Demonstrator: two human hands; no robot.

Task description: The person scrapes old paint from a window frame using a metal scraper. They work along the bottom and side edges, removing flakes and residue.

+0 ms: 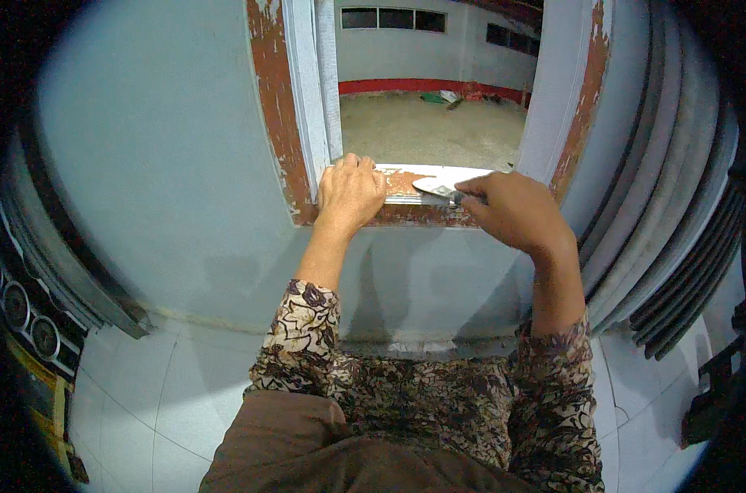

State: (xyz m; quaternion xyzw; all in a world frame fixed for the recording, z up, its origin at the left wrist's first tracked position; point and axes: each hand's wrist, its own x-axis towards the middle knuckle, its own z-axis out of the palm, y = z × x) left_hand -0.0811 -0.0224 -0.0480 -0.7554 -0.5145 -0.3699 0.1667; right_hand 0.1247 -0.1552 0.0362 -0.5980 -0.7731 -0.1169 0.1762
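Note:
My right hand is closed round the handle of a small trowel with a pale, pointed metal blade. The blade lies against the window sill, its tip toward the left. White paint on the sill is worn off in a patch, showing orange-brown beneath. At the sill's left corner, my left hand is closed over the edge, fingers bent and knuckles up. The trowel's handle is mostly hidden in my right hand.
Chipped brown trim borders the window opening. Beyond it are a concrete floor and a wall with a red band. Long grey strips lean at the right. Speakers stand far left, above white floor tiles.

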